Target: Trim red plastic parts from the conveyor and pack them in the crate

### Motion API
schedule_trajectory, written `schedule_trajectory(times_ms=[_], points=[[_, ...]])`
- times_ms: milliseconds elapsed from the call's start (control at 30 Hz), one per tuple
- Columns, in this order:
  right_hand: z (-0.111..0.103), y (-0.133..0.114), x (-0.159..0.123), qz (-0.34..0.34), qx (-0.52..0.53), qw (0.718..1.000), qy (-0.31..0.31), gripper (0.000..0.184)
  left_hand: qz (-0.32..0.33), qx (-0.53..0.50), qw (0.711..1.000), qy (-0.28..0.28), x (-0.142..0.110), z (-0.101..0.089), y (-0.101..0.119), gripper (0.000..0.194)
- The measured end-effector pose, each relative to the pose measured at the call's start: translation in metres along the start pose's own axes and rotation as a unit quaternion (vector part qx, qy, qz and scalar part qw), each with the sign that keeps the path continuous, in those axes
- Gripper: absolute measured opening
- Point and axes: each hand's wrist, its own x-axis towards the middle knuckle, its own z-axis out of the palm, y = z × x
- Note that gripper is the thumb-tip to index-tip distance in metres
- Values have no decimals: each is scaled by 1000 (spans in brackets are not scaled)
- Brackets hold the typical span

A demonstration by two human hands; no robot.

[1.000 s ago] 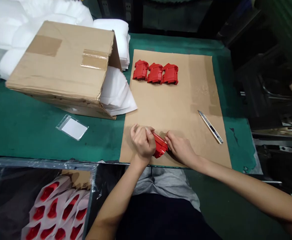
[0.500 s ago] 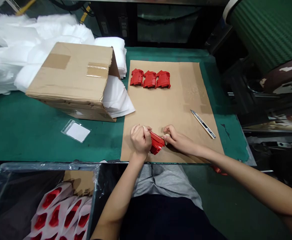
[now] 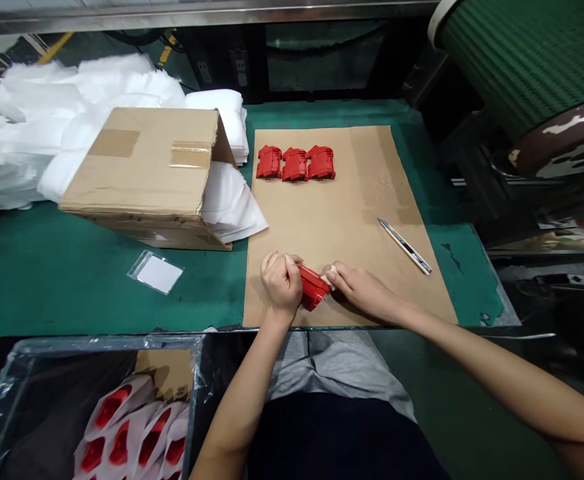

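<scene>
My left hand point(image 3: 282, 283) is closed round one end of a red plastic part point(image 3: 314, 289), held tilted just above the brown cardboard sheet point(image 3: 332, 220) near the table's front edge. At the part's other end, my right hand point(image 3: 355, 283) is pinched, its fingertips against the red surface. Something small and pale shows at those fingertips, but I cannot make out what it is. Three similar red plastic parts point(image 3: 295, 165) lie in a row at the back of the sheet. To the right rests a utility knife point(image 3: 405, 247).
On the left a cardboard box point(image 3: 142, 167) lies with white foam sheets point(image 3: 229, 203) sticking out. Behind it are piled white foam bags point(image 3: 92, 90). A clear pouch with a white card point(image 3: 157, 272) lies in front. Below, a lined bin point(image 3: 107, 343) holds wrapped red parts. A green conveyor belt point(image 3: 527, 60) overhangs right.
My right hand's fingers have closed in to a tighter pinch at the red part's end. My left hand keeps its hold. The view has tilted slightly.
</scene>
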Motion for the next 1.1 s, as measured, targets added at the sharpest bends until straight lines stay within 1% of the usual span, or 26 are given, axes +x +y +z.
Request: schedule_trajectory(times_ms=[67,133,200,300,400,500,567,633,800,867,933,1033,1100], points=[[-4,-2,3,-33,-46,998,2,34,1,-2,1000,1,0,0,0,41],[-8,-2,5,-70,-37,997,-2,36,2,-5,1000,3,1,1,0,41],[-9,1,8,-82,-6,996,-15,32,4,-8,1000,3,1,2,0,40],[-6,7,13,-56,12,998,-34,25,8,-12,1000,3,3,3,1,40],[-3,8,13,-33,-51,997,-39,22,12,-11,1000,5,3,4,1,40],[-2,3,7,-48,-98,993,-51,24,11,-9,1000,9,2,5,1,39],[1,-2,2,-38,-126,991,-39,27,10,-8,1000,16,2,6,2,38],[6,-6,0,-14,-162,986,-19,30,9,-6,1000,27,2,8,3,36],[14,-9,8,25,-217,976,0,29,2,7,999,39,2,10,6,35],[14,-7,9,34,-217,976,-3,28,-1,12,999,39,2,10,6,35],[15,-5,5,21,-201,979,-3,29,-5,12,999,39,2,10,6,35],[18,-2,1,1,-174,984,26,34,-9,11,999,38,1,10,5,33],[21,-1,2,14,-180,982,48,33,-12,10,999,39,1,11,5,33]])
